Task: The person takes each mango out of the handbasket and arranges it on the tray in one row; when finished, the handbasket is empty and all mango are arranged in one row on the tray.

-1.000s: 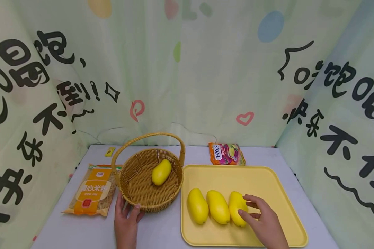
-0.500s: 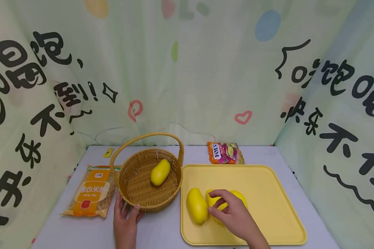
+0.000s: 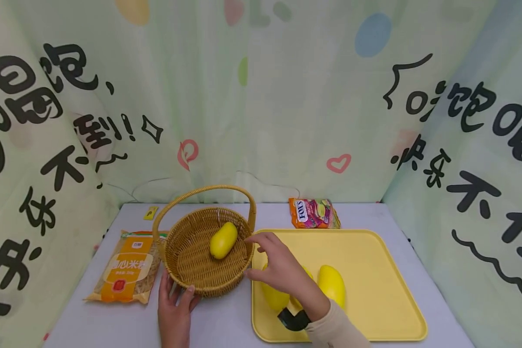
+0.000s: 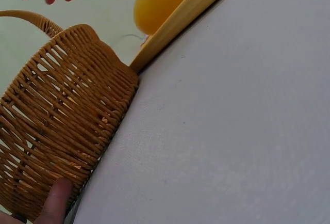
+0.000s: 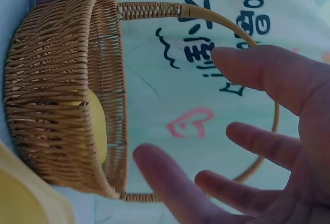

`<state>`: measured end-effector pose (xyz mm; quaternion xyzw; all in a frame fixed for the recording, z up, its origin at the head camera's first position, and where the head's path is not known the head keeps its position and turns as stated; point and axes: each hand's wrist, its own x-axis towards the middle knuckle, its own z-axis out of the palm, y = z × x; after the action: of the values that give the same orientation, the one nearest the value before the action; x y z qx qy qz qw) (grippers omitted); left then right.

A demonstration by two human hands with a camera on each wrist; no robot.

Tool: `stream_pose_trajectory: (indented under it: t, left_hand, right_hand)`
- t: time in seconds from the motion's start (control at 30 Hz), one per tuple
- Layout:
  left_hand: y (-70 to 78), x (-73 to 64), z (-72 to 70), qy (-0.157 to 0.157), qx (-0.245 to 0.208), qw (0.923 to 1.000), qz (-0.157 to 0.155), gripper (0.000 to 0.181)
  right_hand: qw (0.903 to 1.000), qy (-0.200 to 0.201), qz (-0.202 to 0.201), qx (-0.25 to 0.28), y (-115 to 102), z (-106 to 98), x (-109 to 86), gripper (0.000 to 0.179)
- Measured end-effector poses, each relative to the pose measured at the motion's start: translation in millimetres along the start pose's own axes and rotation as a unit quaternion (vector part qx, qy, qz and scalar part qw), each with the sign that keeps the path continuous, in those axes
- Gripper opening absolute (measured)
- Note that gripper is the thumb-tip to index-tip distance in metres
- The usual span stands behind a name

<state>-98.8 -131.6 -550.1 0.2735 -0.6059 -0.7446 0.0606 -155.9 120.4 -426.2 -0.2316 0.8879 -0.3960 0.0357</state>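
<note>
A wicker basket (image 3: pixel 187 251) with a tall arched handle stands left of the tray, one yellow mango (image 3: pixel 224 240) inside. My left hand (image 3: pixel 176 309) rests against the basket's near-left side, its thumb (image 4: pixel 56 203) laid along the woven wall low down. My right hand (image 3: pixel 276 266) hangs beside the basket's right rim, fingers apart and nothing between them; the right wrist view shows its spread fingertips (image 5: pixel 154 162). Beneath that hand, the left mango (image 3: pixel 275 295) on the yellow tray (image 3: pixel 383 290) is partly covered, and the middle one mostly hidden. The right mango (image 3: pixel 332 284) shows more fully.
An orange-labelled food bag (image 3: pixel 126 270) lies left of the basket. Behind the tray is a colourful candy bag (image 3: pixel 315 212). A small yellow packet (image 3: pixel 151 212) sits at the back left. Printed curtains (image 3: pixel 282 106) enclose the table's back and sides.
My right hand has moved left and away from the body, from the right mango, over the middle one, to the basket's right rim. The left hand and the basket stay put.
</note>
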Motion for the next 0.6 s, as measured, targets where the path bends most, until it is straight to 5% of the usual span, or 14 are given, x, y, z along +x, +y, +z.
stream_pose_trajectory:
  t: [0.33, 0.6]
  left_hand:
    - [0.8, -1.1, 0.3, 0.001, -0.007, 1.0000, -0.004, 0.095]
    - [2.4, -2.2, 0.1, -0.002, -0.010, 0.9999, -0.002, 0.095]
  right_hand:
    - [0.9968, -0.047, 0.041, -0.049, -24, 18, 49.5, 0.066]
    - [0.9862, -0.047, 0.036, -0.155, -26, 42, 87.6, 0.059]
